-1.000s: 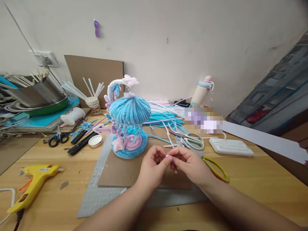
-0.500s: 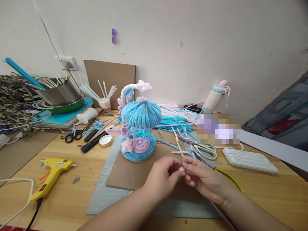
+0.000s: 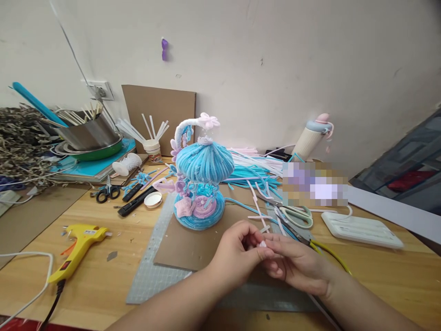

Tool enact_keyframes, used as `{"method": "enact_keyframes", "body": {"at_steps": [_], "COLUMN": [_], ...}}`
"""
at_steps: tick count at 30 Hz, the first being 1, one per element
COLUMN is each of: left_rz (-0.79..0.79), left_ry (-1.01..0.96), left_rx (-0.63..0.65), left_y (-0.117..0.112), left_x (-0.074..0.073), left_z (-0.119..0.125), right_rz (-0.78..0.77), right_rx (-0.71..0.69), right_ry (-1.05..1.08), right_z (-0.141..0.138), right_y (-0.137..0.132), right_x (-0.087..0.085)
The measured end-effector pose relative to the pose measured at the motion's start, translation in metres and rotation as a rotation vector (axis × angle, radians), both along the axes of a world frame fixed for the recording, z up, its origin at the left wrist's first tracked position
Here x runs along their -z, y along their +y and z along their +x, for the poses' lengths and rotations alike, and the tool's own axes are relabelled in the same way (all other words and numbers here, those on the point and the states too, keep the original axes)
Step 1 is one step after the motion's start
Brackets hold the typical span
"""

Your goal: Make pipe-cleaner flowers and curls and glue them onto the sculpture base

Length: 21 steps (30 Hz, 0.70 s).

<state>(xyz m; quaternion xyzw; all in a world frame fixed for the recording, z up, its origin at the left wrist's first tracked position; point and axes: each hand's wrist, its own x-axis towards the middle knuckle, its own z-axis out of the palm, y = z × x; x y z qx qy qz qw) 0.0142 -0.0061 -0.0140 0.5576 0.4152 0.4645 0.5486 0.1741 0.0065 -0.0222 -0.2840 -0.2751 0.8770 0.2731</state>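
Note:
My left hand (image 3: 234, 254) and my right hand (image 3: 296, 265) meet above the brown cardboard sheet (image 3: 186, 246), fingertips pinched together on a small white piece (image 3: 262, 244). Both hands are closed around it. Just behind them stands a blue and pink pipe-cleaner model (image 3: 200, 177) with a domed top and a white curved stem ending in a pink flower. A heap of blue, white and pink pipe cleaners (image 3: 255, 170) lies behind and to the right of the model.
A yellow glue gun (image 3: 77, 243) lies at the left on the wooden table (image 3: 379, 271). Green-handled scissors (image 3: 294, 215), black scissors (image 3: 105, 193), a white flat box (image 3: 361, 228), yellow-handled pliers (image 3: 327, 253), a cup of white sticks (image 3: 151, 147) and a metal pot (image 3: 86, 133) surround the grey mat (image 3: 151, 276).
The view has shifted left and slightly down. My hands have sunk a little lower toward me and stay pinched on the small white piece.

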Motion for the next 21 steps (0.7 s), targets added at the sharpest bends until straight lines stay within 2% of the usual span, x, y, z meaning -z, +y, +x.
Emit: {"method": "enact_keyframes", "body": {"at_steps": [5, 13, 17, 21], "left_rz": [-0.04, -0.079, -0.047, 0.047], "left_ry": [-0.078, -0.12, -0.086, 0.032], "left_rx": [0.025, 0.042, 0.046, 0.035], "left_y": [0.0002, 0.0004, 0.0006, 0.0024], "left_x": [0.0002, -0.0003, 0.001, 0.0058], "left_z": [0.0004, 0.0009, 0.0001, -0.0014], "right_rz": [-0.064, -0.066, -0.076, -0.073], "right_rx": [0.001, 0.023, 0.029, 0.069], "right_ry": [0.056, 0.066, 0.02, -0.035], "right_z": [0.0001, -0.0008, -0.0005, -0.0023], "right_y": [0.0003, -0.0008, 0.0002, -0.0002], "right_x": [0.0013, 0.0008, -0.0009, 0.0009]}}
